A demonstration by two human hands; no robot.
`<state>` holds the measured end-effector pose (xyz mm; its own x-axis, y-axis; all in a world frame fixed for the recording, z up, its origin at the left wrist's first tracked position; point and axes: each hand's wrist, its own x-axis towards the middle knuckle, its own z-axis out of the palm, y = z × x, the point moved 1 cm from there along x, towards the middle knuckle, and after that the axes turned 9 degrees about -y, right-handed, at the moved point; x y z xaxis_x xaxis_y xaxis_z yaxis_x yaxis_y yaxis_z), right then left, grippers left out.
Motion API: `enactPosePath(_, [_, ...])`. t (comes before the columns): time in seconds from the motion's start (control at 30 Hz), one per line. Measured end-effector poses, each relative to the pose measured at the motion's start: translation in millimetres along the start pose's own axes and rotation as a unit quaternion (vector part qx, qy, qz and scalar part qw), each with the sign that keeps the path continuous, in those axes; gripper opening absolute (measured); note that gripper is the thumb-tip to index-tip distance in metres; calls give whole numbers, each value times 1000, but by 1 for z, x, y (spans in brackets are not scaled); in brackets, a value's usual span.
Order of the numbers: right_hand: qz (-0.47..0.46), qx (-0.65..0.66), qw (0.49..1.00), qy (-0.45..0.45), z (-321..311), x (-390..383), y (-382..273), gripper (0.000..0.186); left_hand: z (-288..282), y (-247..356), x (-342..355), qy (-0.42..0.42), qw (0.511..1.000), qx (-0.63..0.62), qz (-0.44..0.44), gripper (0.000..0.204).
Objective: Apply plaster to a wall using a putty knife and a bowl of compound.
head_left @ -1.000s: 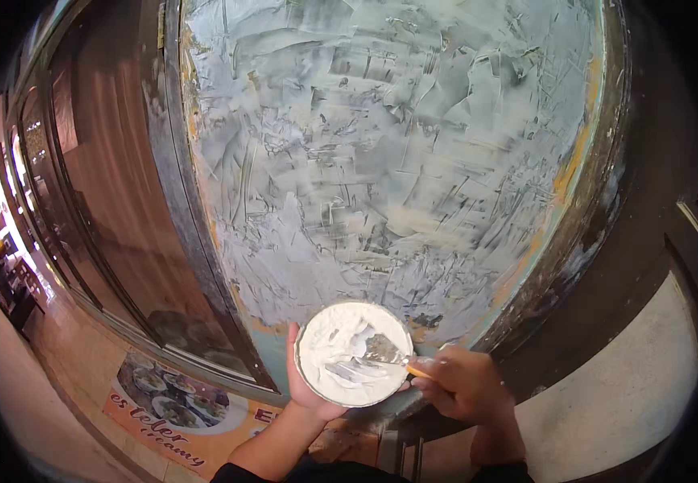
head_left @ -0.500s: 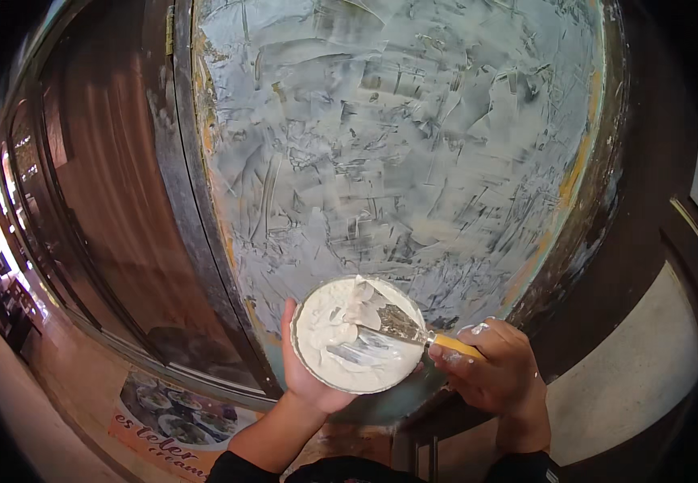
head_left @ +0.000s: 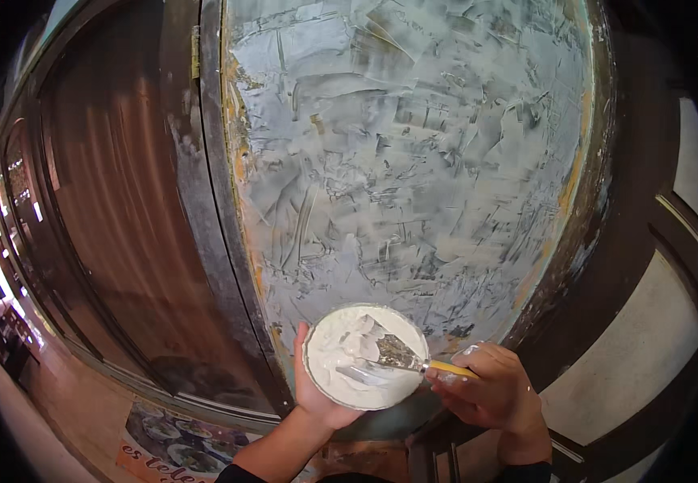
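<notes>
A round tub (head_left: 309, 377) of creamy white putty (head_left: 357, 389) rests in my left hand (head_left: 317, 402), whose fingers wrap its left side and underside. My right hand (head_left: 490, 386) grips the yellow handle of a putty knife (head_left: 401, 352). The knife's blade lies in the putty, partly coated with it, and its tip is buried. White smears mark my right thumb and fingers. Just beyond the tub stands a flat panel (head_left: 413, 177), covered in uneven grey-white putty strokes with darker patches showing through.
Dark wooden trim (head_left: 603, 121) with yellowish edges frames the panel. To the left is a brown glazed door (head_left: 115, 217) with a brass hinge (head_left: 195, 52). A printed banner (head_left: 180, 443) lies at lower left. Pale wall panels (head_left: 631, 354) stand on the right.
The tub and both hands sit slightly lower in view, and the panel has shifted right at its left edge. The knife blade has sunk further into the putty.
</notes>
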<state>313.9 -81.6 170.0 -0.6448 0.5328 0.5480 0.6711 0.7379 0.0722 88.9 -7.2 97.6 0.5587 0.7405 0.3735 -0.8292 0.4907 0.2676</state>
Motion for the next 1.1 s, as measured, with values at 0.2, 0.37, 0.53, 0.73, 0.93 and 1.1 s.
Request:
enactPosePath(0.2, [81, -6, 997, 12, 19, 5, -27, 32, -3, 21, -4, 17, 998, -14, 65, 88])
enactPosePath(0.37, [12, 2, 999, 30, 32, -19, -40, 48, -9, 31, -26, -25, 967, -219, 126, 90])
enactPosePath(0.53, [50, 73, 996, 4, 34, -31, -18, 42, -47, 29, -49, -5, 954, -265, 143, 81])
enactPosePath(0.73, [34, 12, 999, -7, 0, -23, -9, 21, 0, -19, -13, 212, 974, 34, 75, 79])
enactPosePath(0.93, [44, -4, 999, -21, -23, -43, -8, 20, -9, -41, -6, 57, 997, -11, 56, 86])
enactPosePath(1.1, [13, -11, 1000, 3, -29, -60, 3, 21, 3, -57, 9, -36, 995, -79, 43, 87])
